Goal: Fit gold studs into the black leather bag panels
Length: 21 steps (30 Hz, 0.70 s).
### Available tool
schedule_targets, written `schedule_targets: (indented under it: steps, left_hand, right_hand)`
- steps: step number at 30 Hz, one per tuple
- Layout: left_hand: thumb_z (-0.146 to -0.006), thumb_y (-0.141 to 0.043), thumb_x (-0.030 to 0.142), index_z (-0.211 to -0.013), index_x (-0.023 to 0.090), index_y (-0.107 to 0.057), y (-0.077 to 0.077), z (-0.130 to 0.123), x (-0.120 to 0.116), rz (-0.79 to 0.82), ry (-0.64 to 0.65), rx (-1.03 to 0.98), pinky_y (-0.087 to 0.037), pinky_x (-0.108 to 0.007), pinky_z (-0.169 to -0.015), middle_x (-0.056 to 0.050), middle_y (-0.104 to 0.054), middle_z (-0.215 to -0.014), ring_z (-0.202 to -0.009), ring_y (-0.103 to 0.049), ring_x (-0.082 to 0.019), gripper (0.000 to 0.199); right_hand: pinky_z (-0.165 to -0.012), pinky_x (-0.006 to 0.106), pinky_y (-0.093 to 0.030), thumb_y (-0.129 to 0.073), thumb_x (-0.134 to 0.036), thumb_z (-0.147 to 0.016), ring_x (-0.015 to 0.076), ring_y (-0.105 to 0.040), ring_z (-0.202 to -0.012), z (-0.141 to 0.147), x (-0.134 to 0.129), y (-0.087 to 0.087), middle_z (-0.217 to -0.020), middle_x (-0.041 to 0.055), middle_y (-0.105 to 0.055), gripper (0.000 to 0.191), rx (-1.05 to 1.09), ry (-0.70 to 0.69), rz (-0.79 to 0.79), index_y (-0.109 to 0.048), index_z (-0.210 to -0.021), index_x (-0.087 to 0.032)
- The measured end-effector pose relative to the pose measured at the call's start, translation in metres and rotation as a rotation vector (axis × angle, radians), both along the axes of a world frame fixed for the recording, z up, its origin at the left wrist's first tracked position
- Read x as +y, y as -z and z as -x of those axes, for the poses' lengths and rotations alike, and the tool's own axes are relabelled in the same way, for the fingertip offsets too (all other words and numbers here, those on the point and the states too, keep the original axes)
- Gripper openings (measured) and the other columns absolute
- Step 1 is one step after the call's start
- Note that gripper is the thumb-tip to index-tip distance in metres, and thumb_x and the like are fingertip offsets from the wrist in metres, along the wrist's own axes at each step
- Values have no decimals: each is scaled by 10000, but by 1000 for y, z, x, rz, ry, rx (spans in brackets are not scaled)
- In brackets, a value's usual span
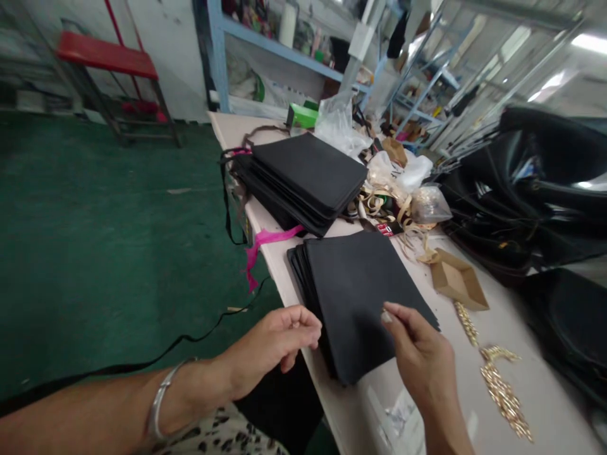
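The near stack [363, 287] of black sheets lies on the tabletop [550, 404], along its left edge. At the stack's 8 o'clock, the left hand [287, 332] is curled, thumb and forefinger together; at 4 o'clock, the right hand [422, 347] has thumb and forefinger pinched together over the sheets. Whether either grips something small, I cannot tell. Farther out are the far stack [310, 170] at 11 o'clock, a pink strip [272, 236] at 10, an open box [459, 294] near 3 and gold chain [502, 388] at 4.
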<state>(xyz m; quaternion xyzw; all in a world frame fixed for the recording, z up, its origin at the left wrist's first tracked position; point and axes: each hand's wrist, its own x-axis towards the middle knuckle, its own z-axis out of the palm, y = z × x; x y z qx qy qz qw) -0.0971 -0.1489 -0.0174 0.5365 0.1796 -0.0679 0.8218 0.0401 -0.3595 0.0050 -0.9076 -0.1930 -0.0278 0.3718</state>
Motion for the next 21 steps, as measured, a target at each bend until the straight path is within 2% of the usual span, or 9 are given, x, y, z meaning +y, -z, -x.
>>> schedule_targets:
  steps: [2,5,11,14,17,21]
  left_hand:
    - [-787,-701,394,-1007,147,-619,4,0,6,-44,-52,42,-283,-196,-440,48,-572,-783,-474,-368,-30,341]
    - [-801,-705,445,-1070,151,-615,10,-3,8,-56,-19,60,-259,-202,-428,55,-541,-777,-476,-344,-34,408]
    - [-812,-689,531,-1094,142,-629,10,-9,11,-104,32,7,-306,-206,-445,-38,-661,-910,-533,-404,-58,484]
    - [-837,-669,512,-1097,150,-636,5,-11,11,-115,28,2,-288,-204,-429,-73,-705,-980,-513,-394,-51,447]
    - [-857,-661,457,-1183,178,-610,1,-14,10,-92,18,-23,-245,-206,-397,-74,-708,-1071,-469,-374,-29,432]
    - [-859,-651,440,-1140,187,-576,2,-18,10,-55,-78,6,-221,-202,-375,-7,-653,-924,-414,-330,-9,386]
  right_hand:
    - [-746,351,-536,-609,-474,-868,234,-709,-778,-23,19,6,-906,63,-779,348,28,3,17,-759,-1040,-211]
    - [-713,343,-510,-611,-452,-862,211,-677,-709,-38,37,13,-855,49,-763,331,87,-26,30,-758,-1033,-209]
    - [-716,315,-496,-658,-474,-849,206,-655,-774,-14,36,13,-830,37,-739,311,298,-137,-5,-764,-991,-218]
    - [-704,303,-499,-680,-476,-843,191,-642,-760,-5,32,11,-839,30,-731,316,406,-146,-48,-752,-1009,-217]
    - [-664,298,-511,-700,-483,-827,180,-625,-709,-4,31,11,-819,36,-723,337,457,-127,-92,-751,-1002,-199]
    - [-650,287,-524,-708,-485,-824,174,-617,-704,-7,33,12,-810,36,-712,331,478,-103,-125,-746,-972,-191]
